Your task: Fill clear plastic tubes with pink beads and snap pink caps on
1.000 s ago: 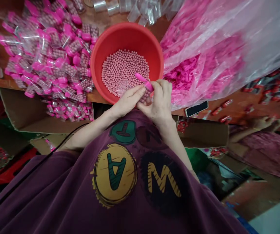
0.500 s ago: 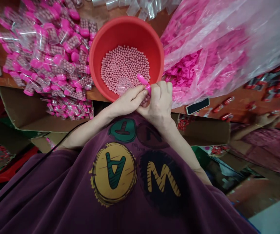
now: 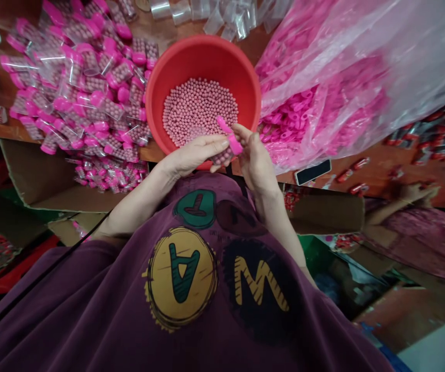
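My left hand [image 3: 191, 155] is closed around a clear tube of pink beads [image 3: 221, 156], held low over the near rim of the red bowl [image 3: 203, 46]. A bright pink cap [image 3: 235, 145] sits on the tube's right end, its flap raised toward the bowl. Beside the cap is my right hand [image 3: 256, 157], fingers loosely bent and apart, one fingertip close to the flap. Whether that fingertip touches the cap is hard to make out. Pink beads [image 3: 199, 106] fill the bowl's bottom, and a clear empty-looking tube [image 3: 196, 133] lies on them.
Capped, bead-filled tubes [image 3: 86, 88] are heaped left, some in a cardboard box [image 3: 36, 175] below. A plastic bag [image 3: 323, 93] of pink caps lies right, near a phone [image 3: 313, 172]. Clear tubes [image 3: 222, 15] lie behind the bowl. Another person's hand [image 3: 419, 192] is far right.
My right hand has loosened from the cap and drawn slightly right, its fingers opening. The tube and cap now show more plainly in my left hand. The view has shifted slightly.
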`<state>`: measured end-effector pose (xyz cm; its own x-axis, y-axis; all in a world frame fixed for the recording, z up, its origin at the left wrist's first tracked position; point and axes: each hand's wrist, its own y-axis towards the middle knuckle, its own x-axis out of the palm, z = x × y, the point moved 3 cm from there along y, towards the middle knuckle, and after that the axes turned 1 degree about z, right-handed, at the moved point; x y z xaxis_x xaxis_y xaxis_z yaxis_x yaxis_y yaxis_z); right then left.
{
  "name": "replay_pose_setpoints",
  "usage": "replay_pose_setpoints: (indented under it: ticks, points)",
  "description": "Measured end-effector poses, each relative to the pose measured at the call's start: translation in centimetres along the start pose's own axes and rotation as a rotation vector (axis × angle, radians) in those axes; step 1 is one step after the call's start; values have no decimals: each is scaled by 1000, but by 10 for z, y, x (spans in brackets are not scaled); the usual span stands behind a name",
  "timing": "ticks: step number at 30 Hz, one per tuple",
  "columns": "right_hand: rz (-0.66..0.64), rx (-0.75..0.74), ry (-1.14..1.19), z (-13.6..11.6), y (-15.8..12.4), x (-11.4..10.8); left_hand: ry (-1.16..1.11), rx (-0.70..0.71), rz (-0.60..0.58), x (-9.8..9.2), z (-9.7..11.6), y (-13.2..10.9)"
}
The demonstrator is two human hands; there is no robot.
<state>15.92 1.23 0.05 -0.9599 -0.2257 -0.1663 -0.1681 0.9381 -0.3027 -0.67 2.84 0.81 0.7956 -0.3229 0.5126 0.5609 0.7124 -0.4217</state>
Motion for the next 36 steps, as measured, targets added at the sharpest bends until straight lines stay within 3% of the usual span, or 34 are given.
replay_pose_setpoints:
  ticks: [3,6,11,16,22,28,32,36]
  points:
    - [12,83,226,9,18,3,-41,-37,-33,1,0,-1]
    - [94,-2,183,15,29,-2,-73,-51,29,-1,-4,0]
    - [195,-172,-183,1,19,-17,-122,-78,166,-6,-14,3]
    - [26,-370,-573,-20,6,-13,-158,-79,295,-5,-22,7]
    - [-22,-327,-632,-5,13,-7,-73,-54,294,2,-28,12]
    - [16,-337,-690,9,10,-7,-48,-41,283,7,-31,10]
    - [34,-326,-790,8,5,-6,59,69,367,4,-27,7]
    - [58,-303,-890,-1,2,-5,68,96,332,8,-23,7]
